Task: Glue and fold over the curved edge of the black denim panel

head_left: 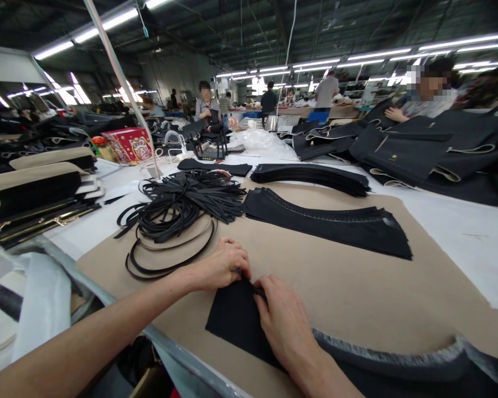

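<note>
A curved black fabric panel (236,315) lies near the front edge of the table, with a whitish band, maybe glue, along its curved edge at the right. My left hand (228,264) pinches the panel's upper corner between thumb and fingers. Close beside it, my right hand (284,315) grips the same edge, where the material looks folded over. Beyond my left hand is a bundle of black straps (182,202), with a few long strips curving below it. A stack of curved black panels (327,226) rests farther back, and another stack (309,176) lies behind that.
Beige sheeting (382,287) covers the white table. Black bag pieces (431,143) are heaped at the back right. Beige and black pieces (45,182) pile up at the left, near a red box (128,145) and a slanting pole (124,83). Several people work farther off.
</note>
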Action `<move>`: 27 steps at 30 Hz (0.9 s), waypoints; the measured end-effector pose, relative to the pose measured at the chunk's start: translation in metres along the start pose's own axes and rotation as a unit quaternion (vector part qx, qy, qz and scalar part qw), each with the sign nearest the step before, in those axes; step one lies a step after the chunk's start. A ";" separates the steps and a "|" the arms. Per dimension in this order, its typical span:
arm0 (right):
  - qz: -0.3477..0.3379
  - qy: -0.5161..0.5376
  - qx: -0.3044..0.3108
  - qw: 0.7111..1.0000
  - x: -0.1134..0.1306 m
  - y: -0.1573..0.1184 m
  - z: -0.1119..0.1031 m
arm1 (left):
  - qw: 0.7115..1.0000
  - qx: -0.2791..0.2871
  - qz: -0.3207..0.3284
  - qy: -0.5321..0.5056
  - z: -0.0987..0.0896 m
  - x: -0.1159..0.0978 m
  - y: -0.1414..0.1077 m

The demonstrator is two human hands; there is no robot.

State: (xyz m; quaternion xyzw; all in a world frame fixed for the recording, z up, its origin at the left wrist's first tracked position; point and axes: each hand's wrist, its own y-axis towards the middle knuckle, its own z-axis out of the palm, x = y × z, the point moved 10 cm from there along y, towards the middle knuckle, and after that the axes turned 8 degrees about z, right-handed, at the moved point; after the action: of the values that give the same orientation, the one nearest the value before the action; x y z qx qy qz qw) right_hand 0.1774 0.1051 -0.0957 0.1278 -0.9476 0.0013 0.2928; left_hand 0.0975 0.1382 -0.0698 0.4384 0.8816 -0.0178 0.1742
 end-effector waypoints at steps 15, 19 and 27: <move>-0.090 -0.112 -0.025 0.989 0.015 -0.018 0.016 | 0.988 0.003 0.088 0.128 0.002 -0.016 -0.021; -0.105 -0.138 -0.038 0.984 0.019 -0.020 0.017 | 0.987 0.000 0.090 0.132 -0.001 -0.013 -0.026; -0.120 -0.175 -0.033 0.977 0.020 -0.020 0.020 | 0.978 -0.013 0.115 0.175 -0.002 -0.009 -0.030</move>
State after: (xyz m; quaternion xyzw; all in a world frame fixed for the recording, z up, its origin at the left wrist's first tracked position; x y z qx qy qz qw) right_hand 0.1555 0.0793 -0.1027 0.2293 -0.9614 -0.0877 0.1243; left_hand 0.0783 0.1131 -0.0686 0.5308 0.8423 0.0905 0.0237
